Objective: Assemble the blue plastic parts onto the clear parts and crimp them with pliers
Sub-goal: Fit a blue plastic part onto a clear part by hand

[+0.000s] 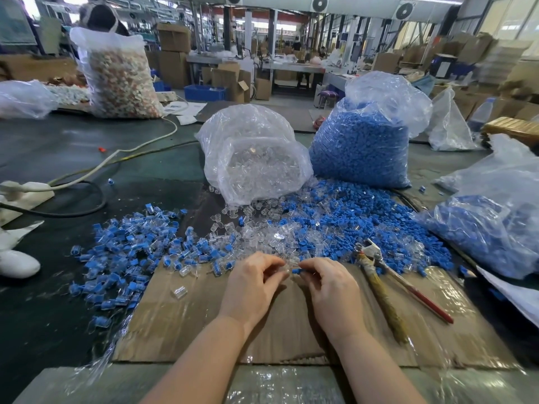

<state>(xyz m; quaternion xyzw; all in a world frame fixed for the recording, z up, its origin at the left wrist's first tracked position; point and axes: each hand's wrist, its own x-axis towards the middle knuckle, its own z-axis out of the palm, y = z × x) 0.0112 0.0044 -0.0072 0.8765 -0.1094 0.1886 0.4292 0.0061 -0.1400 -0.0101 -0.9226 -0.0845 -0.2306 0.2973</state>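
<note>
Far left of the work area, a pile of assembled pieces [131, 246], blue inside clear, spreads over the dark table [52, 316] and onto the edge of the cardboard sheet [204, 330]; one loose clear part [180, 292] lies on the cardboard near it. Left hand [252, 284] has its fingers curled, pinching a clear part [288, 267] at the tips; the part is mostly hidden, so which way it opens I cannot tell. Right hand [331, 282] pinches a blue part [297, 270] between thumb and forefinger, long axis roughly horizontal, its exposed end pointing left toward the clear part and just beside it. Judged step: the insert stage, blue going into clear, not yet seated. Next move likely calls for lining up the two axes and pushing the hands together until the blue sits in, then reaching right for the pliers. Behind the hands, a mixed heap of loose parts [335, 225] in front of a bag of clear parts [256, 158] and a bag of blue parts [364, 144]. Right of the hands, the pliers [382, 284] lie untouched on the cardboard, jaws away from the person, handles running toward the near right.
</note>
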